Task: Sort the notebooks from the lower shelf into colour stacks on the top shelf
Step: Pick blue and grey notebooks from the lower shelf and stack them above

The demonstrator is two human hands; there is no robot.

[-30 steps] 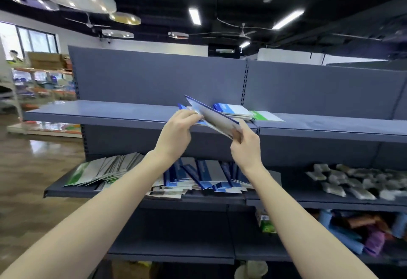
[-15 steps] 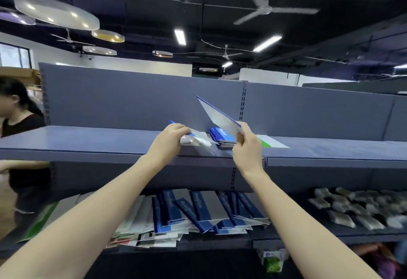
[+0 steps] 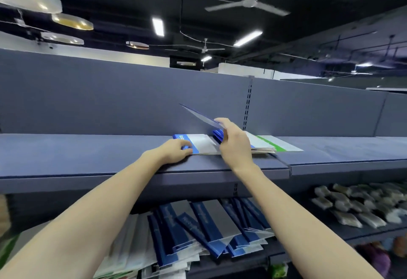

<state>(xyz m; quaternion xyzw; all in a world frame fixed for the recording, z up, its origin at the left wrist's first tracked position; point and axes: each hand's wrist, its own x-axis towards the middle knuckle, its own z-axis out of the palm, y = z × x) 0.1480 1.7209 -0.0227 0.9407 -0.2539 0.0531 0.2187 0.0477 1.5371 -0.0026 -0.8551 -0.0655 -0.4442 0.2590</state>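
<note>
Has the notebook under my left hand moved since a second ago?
Yes. The light-blue notebook, then held in the air in front of the top shelf, now lies flat on it, left of the blue stack, under the left hand.

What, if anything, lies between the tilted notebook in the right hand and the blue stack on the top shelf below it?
Nothing visible does. The right hand holds the tilted notebook directly above the blue stack, with only open air between them. The left hand rests on a separate light-blue notebook to the left, clear of that path.
</note>
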